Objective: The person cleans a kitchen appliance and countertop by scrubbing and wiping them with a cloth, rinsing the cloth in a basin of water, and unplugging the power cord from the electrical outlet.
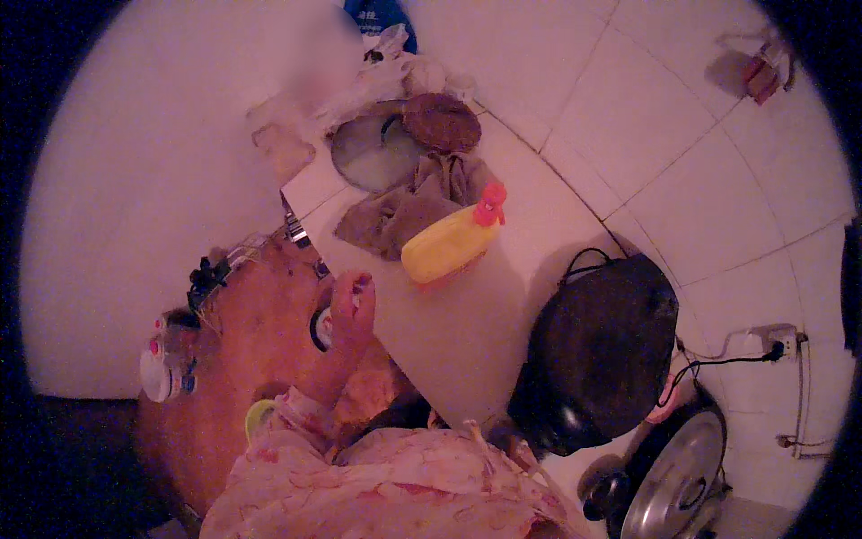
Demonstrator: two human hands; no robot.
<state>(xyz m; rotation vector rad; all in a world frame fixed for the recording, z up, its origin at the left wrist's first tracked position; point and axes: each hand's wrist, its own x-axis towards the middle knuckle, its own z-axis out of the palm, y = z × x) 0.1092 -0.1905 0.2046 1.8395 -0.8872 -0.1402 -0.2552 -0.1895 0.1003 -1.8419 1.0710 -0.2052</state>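
My left hand (pixel 355 303) is raised over the edge between a brown wooden surface (pixel 269 323) and a white counter (pixel 444 337), its fingers curled. Whether something small is inside the fingers is not clear. Beside its wrist, partly covered, is a round dark-rimmed white object (pixel 324 329). My right hand is out of view. On the counter before me, a yellow squeeze bottle (pixel 448 246) with a red cap lies near a crumpled grey-brown cloth (pixel 384 222). Behind the cloth is a round basin or sink (pixel 370 151), partly overlapped by a round brown object (pixel 443 122).
A large black appliance or pan (pixel 606 357) stands at the right of the counter. Below it is a shiny metal lid (pixel 680 482). A black plug (pixel 776 350) sits in the tiled wall's socket. White-capped containers (pixel 158 374) stand at the wooden surface's left edge.
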